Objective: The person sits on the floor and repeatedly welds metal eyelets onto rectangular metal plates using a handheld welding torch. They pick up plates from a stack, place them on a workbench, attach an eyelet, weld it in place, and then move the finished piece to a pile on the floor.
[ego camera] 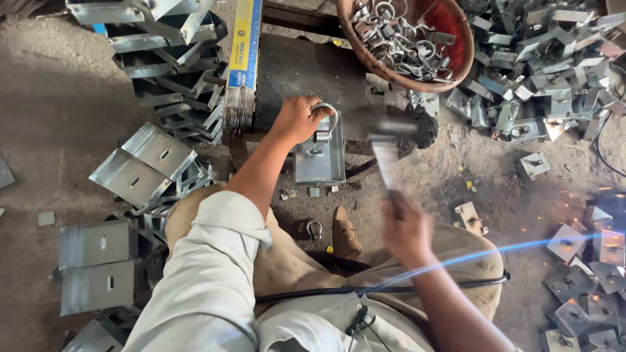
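My left hand [297, 118] grips a bent steel U-shaped ring [326, 117] and holds it upright on a shiny folded metal bracket [319, 160] that lies on a dark work block [306, 72]. My right hand [405, 229] is closed round the handle of a hammer [385, 140], which is motion-blurred; its head hangs just right of the ring, above the bracket's right edge.
A round basin [411, 39] full of U-rings stands at the back. Finished brackets pile up at the right [535, 58] and stacked blanks at the left [140, 169]. A pack of welding rods [242, 62] leans by the block. A black cable [391, 287] crosses my lap; sparks fly at right.
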